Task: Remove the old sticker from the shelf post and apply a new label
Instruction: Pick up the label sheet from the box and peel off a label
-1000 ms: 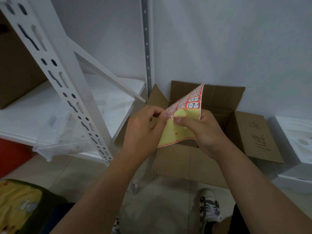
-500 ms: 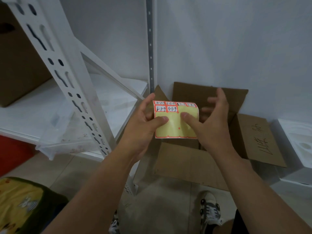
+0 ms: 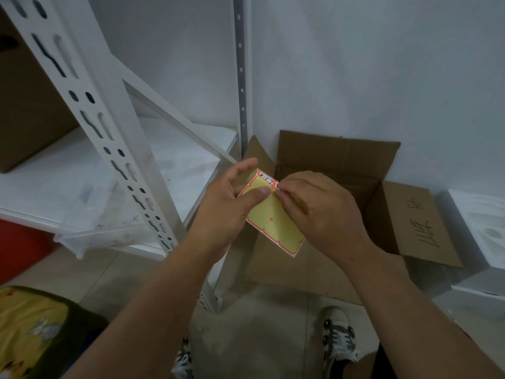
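Label sheet (image 3: 273,222), a yellow backing card with an orange border, sits between the two hands, and the few labels left on it run along its upper edge, right under the right hand's fingers (image 3: 284,191). Those fingers are curled together at that edge, apparently pinching or picking at the corner of one label; the contact itself is hidden by the knuckles, so whether a label has lifted is hard to say. The left hand (image 3: 226,206) holds the sheet's upper left part, thumb pressed flat on the yellow face and the other fingers behind it, with the index finger raised and straight. The sheet's long axis runs from the upper left, by the left thumb, down to the lower right, where its free corner hangs over the open cardboard box (image 3: 341,165). The right hand (image 3: 322,212) is the nearer one to the labels; the left only steadies.

Half a second ago the sheet faced the camera squarely with its label row level, and the right hand was spread wide with only the thumb on it. Now the sheet is turned on a slant and the right hand has closed onto the label row. The shelf post (image 3: 109,138) stands well apart to the left, untouched.
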`<state>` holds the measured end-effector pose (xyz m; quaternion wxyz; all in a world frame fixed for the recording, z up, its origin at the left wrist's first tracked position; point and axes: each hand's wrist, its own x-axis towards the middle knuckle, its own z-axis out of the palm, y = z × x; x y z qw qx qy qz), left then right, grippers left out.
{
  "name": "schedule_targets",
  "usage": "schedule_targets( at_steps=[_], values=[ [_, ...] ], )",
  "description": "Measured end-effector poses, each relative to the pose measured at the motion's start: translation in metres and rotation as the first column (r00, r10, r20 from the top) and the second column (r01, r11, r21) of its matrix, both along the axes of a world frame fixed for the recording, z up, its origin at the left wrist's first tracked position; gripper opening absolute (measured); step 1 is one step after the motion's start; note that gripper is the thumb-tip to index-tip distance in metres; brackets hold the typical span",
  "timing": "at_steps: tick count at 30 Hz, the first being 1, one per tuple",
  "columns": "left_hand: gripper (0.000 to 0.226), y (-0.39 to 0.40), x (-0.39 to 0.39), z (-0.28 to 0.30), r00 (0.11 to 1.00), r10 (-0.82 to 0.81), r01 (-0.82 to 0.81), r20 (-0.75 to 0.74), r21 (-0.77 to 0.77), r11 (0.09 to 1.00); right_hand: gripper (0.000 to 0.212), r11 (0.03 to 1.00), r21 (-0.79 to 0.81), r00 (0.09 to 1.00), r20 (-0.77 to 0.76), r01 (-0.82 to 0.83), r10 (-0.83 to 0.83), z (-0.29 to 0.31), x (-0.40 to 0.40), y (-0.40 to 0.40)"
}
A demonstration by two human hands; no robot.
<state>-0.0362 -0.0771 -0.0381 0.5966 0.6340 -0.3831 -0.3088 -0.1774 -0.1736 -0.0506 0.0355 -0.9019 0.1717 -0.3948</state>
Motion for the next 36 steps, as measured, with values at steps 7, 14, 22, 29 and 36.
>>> schedule_targets(
  at_steps=[7,14,22,29,36],
  values=[
    [0.047,0.002,-0.003,0.003,0.982,0.010,-0.011,0.191,0.007,1.000,0.029,0.996,0.088,0.997,-0.079,-0.013,0.020,-0.001,-0.001,-0.003],
    [0.065,-0.003,-0.005,-0.001,0.821,-0.154,0.126,-0.550,-0.088,0.988,0.017,0.973,0.229,0.998,0.030,0.039,-0.047,-0.002,-0.003,-0.005],
    [0.042,-0.005,-0.014,-0.002,0.775,-0.148,0.103,-0.614,-0.109,0.989,0.026,0.890,0.456,0.982,0.177,-0.016,-0.073,-0.004,0.001,0.002],
    [0.055,0.007,0.018,0.005,0.706,-0.298,0.352,-0.642,-0.047,0.935,0.064,0.625,0.758,0.975,0.063,-0.187,0.215,0.002,-0.005,0.005],
    [0.052,0.003,-0.003,0.000,0.769,-0.293,0.293,-0.567,-0.095,0.951,0.063,0.673,0.737,0.989,0.131,-0.053,-0.066,0.006,0.008,0.011]
  ],
)
